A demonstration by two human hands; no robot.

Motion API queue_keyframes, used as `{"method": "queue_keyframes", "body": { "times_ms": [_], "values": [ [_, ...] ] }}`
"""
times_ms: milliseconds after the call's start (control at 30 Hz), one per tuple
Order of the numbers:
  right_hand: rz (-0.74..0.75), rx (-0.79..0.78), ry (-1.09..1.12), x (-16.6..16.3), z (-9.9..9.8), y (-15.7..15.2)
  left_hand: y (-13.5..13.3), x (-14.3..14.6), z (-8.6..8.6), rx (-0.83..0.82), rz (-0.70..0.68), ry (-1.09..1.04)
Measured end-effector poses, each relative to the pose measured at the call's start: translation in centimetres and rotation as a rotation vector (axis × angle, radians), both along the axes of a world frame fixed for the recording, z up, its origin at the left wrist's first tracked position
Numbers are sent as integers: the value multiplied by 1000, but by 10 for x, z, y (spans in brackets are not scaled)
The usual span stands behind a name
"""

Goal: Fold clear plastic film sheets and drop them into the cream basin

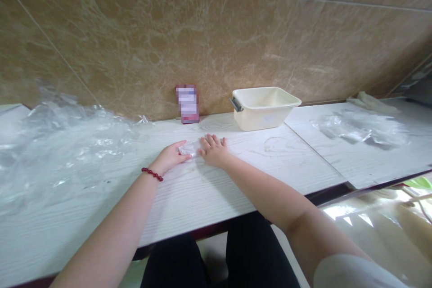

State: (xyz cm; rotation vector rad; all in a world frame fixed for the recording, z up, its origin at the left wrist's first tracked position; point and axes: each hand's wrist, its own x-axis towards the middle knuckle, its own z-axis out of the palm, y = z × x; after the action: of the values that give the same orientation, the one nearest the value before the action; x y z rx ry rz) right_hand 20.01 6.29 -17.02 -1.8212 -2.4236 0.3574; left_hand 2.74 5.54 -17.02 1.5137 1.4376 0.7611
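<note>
A small folded piece of clear plastic film [190,147] lies on the white wood-grain table [209,189], between my two hands. My left hand [169,156], with a red bead bracelet on its wrist, rests at the film's left edge with the thumb on it. My right hand [213,150] lies flat on the film's right side, fingers stretched out and slightly spread. Both hands press the film onto the tabletop.
A big heap of crumpled clear plastic [57,144] covers the table's left part. A cream plastic tub [263,107] and a small purple box [187,103] stand against the brown tiled wall. More clear plastic [361,128] lies on the right.
</note>
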Motion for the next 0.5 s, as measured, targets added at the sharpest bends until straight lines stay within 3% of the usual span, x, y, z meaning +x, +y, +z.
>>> {"method": "queue_keyframes", "body": {
  "times_ms": [100, 167, 267, 333, 433, 500],
  "values": [
    [-122, -46, -27, 12, 6, 6, -2, 0, 2, 36, 2, 38],
    [-231, 22, 2, 21, 12, 10, -4, 0, 4, 88, 38, 105],
    [-319, 129, 240, 28, 25, 9, -6, 2, 8, 170, 126, 137],
    [-291, -70, 510, 23, 31, 3, -7, 5, 11, 214, 171, 84],
    [-218, -659, 964, 5, 31, -12, -10, 10, 17, 284, 199, 49],
    [-155, -900, 1291, -6, 28, -18, -13, 14, 22, 321, 201, 32]
  ]
}}
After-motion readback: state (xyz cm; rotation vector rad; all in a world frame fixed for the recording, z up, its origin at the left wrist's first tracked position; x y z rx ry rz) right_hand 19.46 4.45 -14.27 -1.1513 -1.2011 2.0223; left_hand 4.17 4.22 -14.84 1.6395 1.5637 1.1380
